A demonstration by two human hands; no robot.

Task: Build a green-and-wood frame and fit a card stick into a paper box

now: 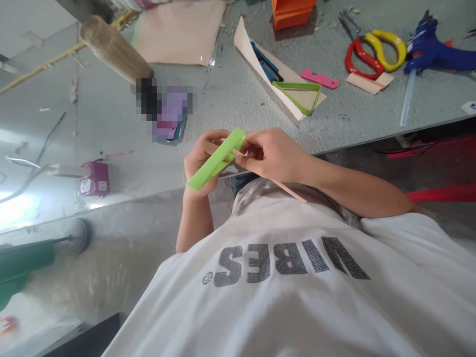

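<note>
Currently, a purple box is lying on the bench, well left of the green piece. A wooden handle is jutting out left of and well beyond the green piece, and a purple item, partly blurred, is resting nearer to it on that side. The left hand is supporting the green piece, its grip curling closely about it, though some fingers are hiding behind it. At the green piece's right end, the right hand is pinching a pale strip, leaving hardly any gap in its grip. Right of and beyond the green piece, a triangular frame is lying on a folded sheet, with a pink tool, scissors and a glue gun following farther right. Apparently, the hands are guiding the strip's end against the green piece; such handling is probably calling for a steady left hold and small, careful right-hand adjustments.
</note>
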